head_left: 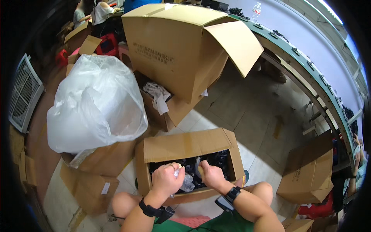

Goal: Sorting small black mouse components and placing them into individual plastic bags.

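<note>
Lots of brown cardboard here: an open carton (189, 150) sits low in the middle of the frame with small clear-wrapped dark parts inside, and a big tipped-over box (174, 50) with its flap hanging open fills the top centre, resting on another open carton (170, 112). On the left a box (104, 158) is stuffed with a puffy clear plastic bag (96, 100), stacked on a lower box with a small white label (105, 188). One more plain closed carton (307, 174) stands at the lower right.

Matt cardboard, glossy plastic
Brown carton (185, 147) is matt cardboard; white bag (96, 100) is crinkled glossy plastic; floor (247, 112) is smooth tile.
</note>
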The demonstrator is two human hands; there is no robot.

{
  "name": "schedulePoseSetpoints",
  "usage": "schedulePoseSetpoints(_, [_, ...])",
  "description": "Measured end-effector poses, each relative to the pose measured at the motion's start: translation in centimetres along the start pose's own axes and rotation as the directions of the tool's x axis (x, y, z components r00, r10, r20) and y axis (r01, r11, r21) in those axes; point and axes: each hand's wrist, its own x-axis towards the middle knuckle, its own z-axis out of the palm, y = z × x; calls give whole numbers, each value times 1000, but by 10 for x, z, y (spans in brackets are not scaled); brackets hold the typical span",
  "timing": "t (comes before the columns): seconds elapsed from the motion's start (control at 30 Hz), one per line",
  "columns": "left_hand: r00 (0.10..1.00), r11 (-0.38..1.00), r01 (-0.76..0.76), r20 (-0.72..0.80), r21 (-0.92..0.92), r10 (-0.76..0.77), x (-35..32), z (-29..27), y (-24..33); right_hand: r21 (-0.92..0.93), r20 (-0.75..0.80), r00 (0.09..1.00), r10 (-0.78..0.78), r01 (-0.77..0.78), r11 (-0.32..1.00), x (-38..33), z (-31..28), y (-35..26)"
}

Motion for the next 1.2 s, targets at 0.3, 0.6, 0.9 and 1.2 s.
schedulePoseSetpoints(0.3, [999, 998, -50, -17, -50, 49, -8, 8, -2, 122, -145, 989, 29, -11, 992, -16, -3, -9])
schedulePoseSetpoints(0.6, [998, 975, 29, -40, -220, -39, 0, 3, 3, 947, -6, 999, -53, 23, 320, -17, -8, -10])
schedulePoseSetpoints(0.9, [953, 937, -197, -280, -290, 114, -8, 23, 23, 846, 365, 930, 32, -317, -428, -37, 10, -37])
schedulePoseSetpoints(1.2, [878, 873, -461, -225, -159, 423, -9, 30, 15, 753, 406, 908, -105, -397, -525, -31, 14, -44])
